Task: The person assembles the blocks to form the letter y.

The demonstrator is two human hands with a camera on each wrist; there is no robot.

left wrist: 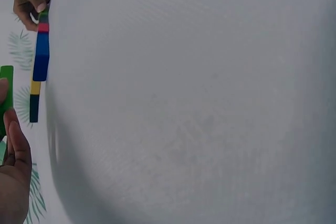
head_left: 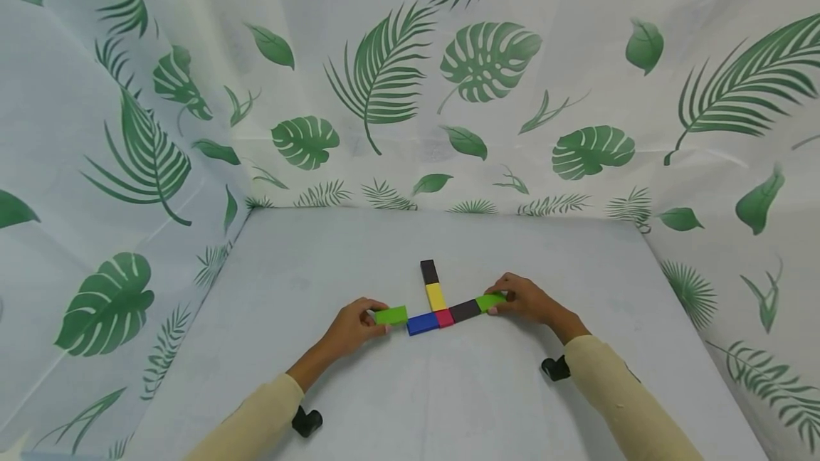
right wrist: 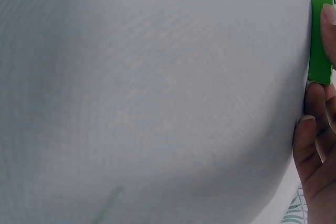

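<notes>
My left hand pinches a green block between thumb and fingers, close to the left end of a blue block. From the blue block a row runs rightward through a small red block and a dark block to a second green block. That right-end block is gripped by my right hand, thumb on its near side in the head view. A yellow block extends away from the row near the red one, with another dark block at its far end.
The blocks lie on a pale cloth-covered table. Leaf-printed curtains rise behind it and along both sides. A black wrist device shows beside the left sleeve, and another black device by the right sleeve.
</notes>
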